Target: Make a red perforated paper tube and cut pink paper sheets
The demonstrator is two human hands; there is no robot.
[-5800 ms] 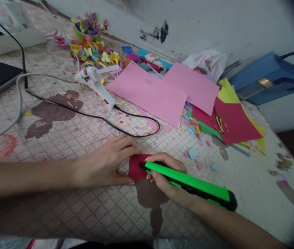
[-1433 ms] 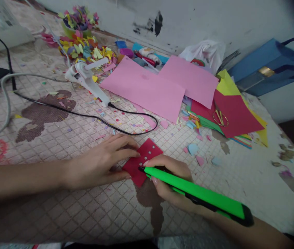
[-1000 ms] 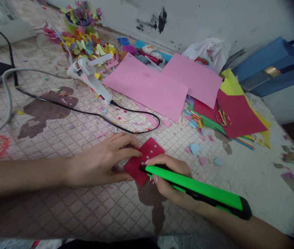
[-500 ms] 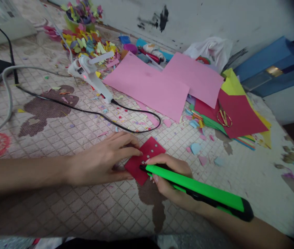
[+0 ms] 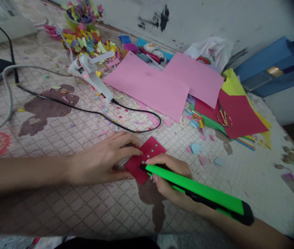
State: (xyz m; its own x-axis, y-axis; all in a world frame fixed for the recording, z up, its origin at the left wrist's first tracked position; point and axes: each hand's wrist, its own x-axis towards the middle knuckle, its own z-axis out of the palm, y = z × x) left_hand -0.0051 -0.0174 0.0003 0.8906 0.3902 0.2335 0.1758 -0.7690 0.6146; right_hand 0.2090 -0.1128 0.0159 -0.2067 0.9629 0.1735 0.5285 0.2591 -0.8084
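Observation:
A small red card [image 5: 136, 166] lies tilted on the quilted cloth, with several small pale dots or holes across it. My left hand [image 5: 108, 155] rests at its left edge, thumb below and fingertips on the card, holding it. My right hand [image 5: 174, 176] is closed around the front end of a green and black stapler-like tool [image 5: 201, 186]. The black tip of the tool sits over the card's lower middle. What lies beneath the tip is hidden.
A white glue gun [image 5: 95, 81] with a looping black cable lies beyond my hands. Farther back are pink sheets [image 5: 149, 84], paper butterflies [image 5: 84, 41] and a blue bag [image 5: 271, 69]. Gold-handled scissors [image 5: 224, 117] lie on a red sheet [image 5: 245, 117] at the right.

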